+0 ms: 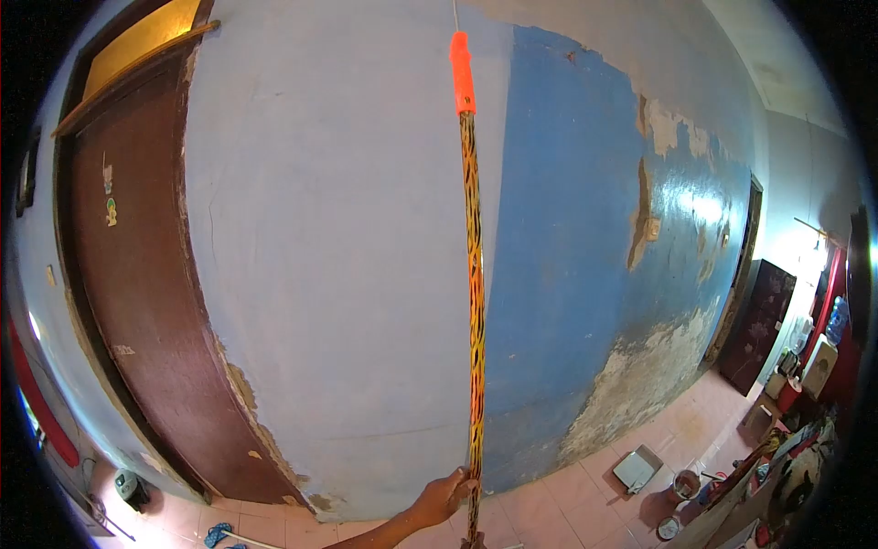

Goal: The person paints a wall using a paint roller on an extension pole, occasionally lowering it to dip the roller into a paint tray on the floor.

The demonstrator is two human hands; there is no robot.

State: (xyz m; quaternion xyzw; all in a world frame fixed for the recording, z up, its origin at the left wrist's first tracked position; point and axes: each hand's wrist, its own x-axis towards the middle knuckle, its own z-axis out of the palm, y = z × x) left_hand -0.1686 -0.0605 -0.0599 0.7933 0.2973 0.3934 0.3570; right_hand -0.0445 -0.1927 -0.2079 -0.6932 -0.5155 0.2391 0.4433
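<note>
Only 1 hand shows, low in the frame just left of centre, and which hand it is cannot be told (the forearm enters from the bottom edge). Its fingers are clasped round 1 long pole with an orange-and-black flame pattern, held upright through the middle of the picture. The pole's lower end is cut off at the bottom edge; its orange cap reaches near the top. The other hand is out of sight. Behind stands 1 blue wall with peeling paint and 1 brown door at the left. Clutter at the lower right is too small to make out.
</note>
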